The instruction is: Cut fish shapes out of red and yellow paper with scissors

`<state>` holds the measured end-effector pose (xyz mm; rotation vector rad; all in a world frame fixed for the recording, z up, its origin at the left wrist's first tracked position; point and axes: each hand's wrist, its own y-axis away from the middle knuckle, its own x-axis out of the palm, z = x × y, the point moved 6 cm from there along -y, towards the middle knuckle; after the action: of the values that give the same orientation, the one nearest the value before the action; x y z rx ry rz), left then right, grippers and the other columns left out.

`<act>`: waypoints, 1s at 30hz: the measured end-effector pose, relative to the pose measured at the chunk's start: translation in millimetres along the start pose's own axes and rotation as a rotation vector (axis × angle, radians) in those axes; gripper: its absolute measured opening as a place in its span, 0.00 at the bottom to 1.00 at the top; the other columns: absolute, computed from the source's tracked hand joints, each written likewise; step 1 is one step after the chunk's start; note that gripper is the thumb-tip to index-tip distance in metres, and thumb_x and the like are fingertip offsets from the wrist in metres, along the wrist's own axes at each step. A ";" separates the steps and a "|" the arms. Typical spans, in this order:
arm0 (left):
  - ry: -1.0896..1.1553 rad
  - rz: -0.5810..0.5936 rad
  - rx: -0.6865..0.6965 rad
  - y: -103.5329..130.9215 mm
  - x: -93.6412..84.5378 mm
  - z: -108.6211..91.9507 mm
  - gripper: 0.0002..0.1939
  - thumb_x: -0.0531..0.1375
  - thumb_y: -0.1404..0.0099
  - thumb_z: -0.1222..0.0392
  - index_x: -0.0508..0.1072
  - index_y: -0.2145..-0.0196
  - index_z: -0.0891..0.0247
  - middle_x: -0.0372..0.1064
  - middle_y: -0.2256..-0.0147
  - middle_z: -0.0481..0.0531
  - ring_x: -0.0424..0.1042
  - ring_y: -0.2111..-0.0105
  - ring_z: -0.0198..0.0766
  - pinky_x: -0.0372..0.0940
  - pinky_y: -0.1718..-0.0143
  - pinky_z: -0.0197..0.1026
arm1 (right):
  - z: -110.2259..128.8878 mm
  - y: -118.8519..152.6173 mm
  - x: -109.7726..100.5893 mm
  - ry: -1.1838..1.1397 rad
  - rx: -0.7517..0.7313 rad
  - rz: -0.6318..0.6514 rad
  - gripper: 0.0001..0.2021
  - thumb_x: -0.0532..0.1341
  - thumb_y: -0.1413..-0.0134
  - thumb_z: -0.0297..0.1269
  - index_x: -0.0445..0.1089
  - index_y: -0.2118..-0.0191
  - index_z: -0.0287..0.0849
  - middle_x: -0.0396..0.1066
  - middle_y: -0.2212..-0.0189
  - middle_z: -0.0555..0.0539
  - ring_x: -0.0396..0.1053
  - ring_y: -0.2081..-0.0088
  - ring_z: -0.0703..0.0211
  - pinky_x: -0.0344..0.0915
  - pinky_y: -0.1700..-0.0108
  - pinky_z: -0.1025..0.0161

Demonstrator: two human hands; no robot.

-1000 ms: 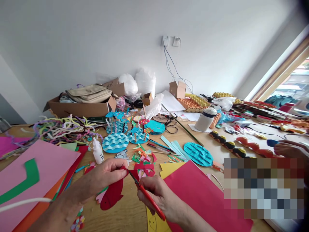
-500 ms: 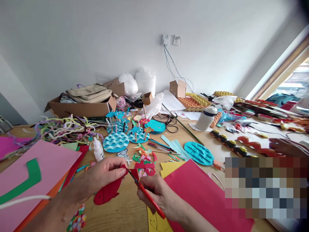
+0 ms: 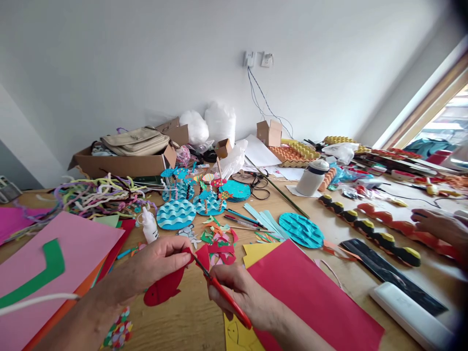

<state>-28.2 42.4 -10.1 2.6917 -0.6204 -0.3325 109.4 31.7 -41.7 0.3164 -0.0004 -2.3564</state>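
My left hand (image 3: 166,263) pinches the tail end of a red paper fish (image 3: 163,288) between thumb and fingers. The fish hangs down to the left, with an eye and a curved gill line drawn on its head. In my right hand (image 3: 237,287) is a pair of scissors (image 3: 229,302) with orange-red handles. Their blades point up and left and meet the red paper beside my left fingertips. A small red paper flap (image 3: 203,255) stands by the blades. Below my right wrist lies yellow paper (image 3: 239,336) with a fish outline drawn on it.
Red paper sheets (image 3: 310,297) lie at right, pink paper (image 3: 69,248) at left. Ahead are a glue bottle (image 3: 149,225), colored scraps (image 3: 219,239) and blue wavy discs (image 3: 176,214). Another person's hand (image 3: 438,225) rests near painted egg-carton strips (image 3: 369,229). A white case (image 3: 409,314) sits lower right.
The scissors and both my hands have barely moved. The red flap by the blades has shifted slightly. At far right, the other person's hand has moved a little.
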 end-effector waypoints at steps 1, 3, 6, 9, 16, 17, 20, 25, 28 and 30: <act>0.003 0.001 -0.006 0.5 0.3 0.1 0.12 0.58 0.43 0.49 0.67 0.74 0.60 0.64 0.84 0.41 0.60 0.84 0.30 0.49 0.83 0.33 | 0.7 0.0 -0.3 0.013 -0.010 -0.002 0.10 0.54 0.49 0.31 0.55 0.79 0.41 0.53 0.83 0.56 0.52 0.81 0.71 0.47 0.80 0.72; 0.007 0.004 -0.012 1.0 0.9 0.5 0.12 0.57 0.43 0.49 0.66 0.74 0.60 0.64 0.84 0.41 0.61 0.84 0.31 0.49 0.83 0.33 | 0.8 0.1 -0.6 0.016 -0.020 0.000 0.11 0.54 0.47 0.32 0.55 0.79 0.41 0.52 0.83 0.56 0.50 0.81 0.71 0.46 0.80 0.72; 0.013 -0.002 -0.015 0.6 1.1 1.5 0.11 0.58 0.43 0.50 0.66 0.74 0.60 0.62 0.84 0.40 0.62 0.84 0.31 0.50 0.83 0.33 | -1.0 0.6 -0.3 0.009 -0.018 0.011 0.12 0.55 0.46 0.34 0.55 0.79 0.41 0.52 0.83 0.56 0.50 0.81 0.71 0.46 0.80 0.72; 0.018 0.006 -0.023 0.5 1.7 1.5 0.10 0.57 0.43 0.51 0.66 0.73 0.60 0.62 0.84 0.39 0.62 0.84 0.31 0.51 0.83 0.33 | -2.2 0.8 -0.3 0.000 -0.009 0.009 0.12 0.55 0.47 0.34 0.55 0.78 0.41 0.52 0.84 0.57 0.50 0.81 0.71 0.46 0.80 0.72; -0.034 0.037 -0.001 2.1 0.6 -3.2 0.11 0.57 0.43 0.49 0.64 0.74 0.59 0.64 0.82 0.41 0.62 0.82 0.31 0.49 0.83 0.34 | -1.7 0.6 0.6 -0.011 -0.002 0.029 0.13 0.55 0.46 0.35 0.56 0.79 0.41 0.52 0.84 0.56 0.49 0.81 0.71 0.46 0.80 0.72; -0.039 0.047 0.003 2.1 0.7 -3.1 0.12 0.57 0.43 0.49 0.64 0.75 0.59 0.64 0.82 0.41 0.61 0.82 0.31 0.49 0.82 0.34 | -1.8 0.7 0.7 -0.009 -0.004 0.032 0.13 0.55 0.46 0.36 0.55 0.79 0.41 0.51 0.84 0.56 0.49 0.81 0.71 0.46 0.81 0.72; -0.043 0.058 -0.003 1.7 -0.1 -0.7 0.11 0.57 0.42 0.51 0.63 0.76 0.59 0.63 0.83 0.41 0.62 0.82 0.32 0.48 0.82 0.34 | -1.7 1.1 1.0 0.012 -0.014 0.037 0.14 0.56 0.45 0.36 0.55 0.79 0.41 0.50 0.83 0.57 0.48 0.81 0.71 0.44 0.81 0.72; -0.074 0.073 -0.049 1.9 -2.0 3.9 0.11 0.57 0.42 0.53 0.63 0.77 0.60 0.63 0.83 0.42 0.63 0.82 0.33 0.52 0.82 0.33 | 1.4 1.8 -0.2 0.073 -0.031 0.016 0.15 0.57 0.45 0.36 0.54 0.80 0.41 0.50 0.83 0.57 0.47 0.80 0.71 0.44 0.81 0.72; -0.105 0.110 -0.050 2.6 -2.4 3.5 0.11 0.56 0.41 0.53 0.64 0.76 0.60 0.63 0.83 0.42 0.60 0.84 0.31 0.54 0.82 0.33 | 4.9 2.4 -1.2 0.122 -0.062 0.009 0.16 0.56 0.44 0.37 0.53 0.80 0.41 0.49 0.84 0.57 0.46 0.81 0.71 0.44 0.82 0.71; -0.125 0.121 -0.051 2.5 -3.4 2.6 0.11 0.56 0.40 0.53 0.64 0.77 0.59 0.61 0.84 0.41 0.58 0.85 0.30 0.54 0.83 0.32 | 6.5 3.0 -2.0 0.162 -0.078 0.003 0.16 0.56 0.44 0.37 0.53 0.80 0.41 0.48 0.84 0.57 0.46 0.81 0.71 0.44 0.82 0.71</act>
<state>-32.9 41.1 -11.0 2.5855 -0.7960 -0.4806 111.3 30.3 -34.7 0.4675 0.1681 -2.3144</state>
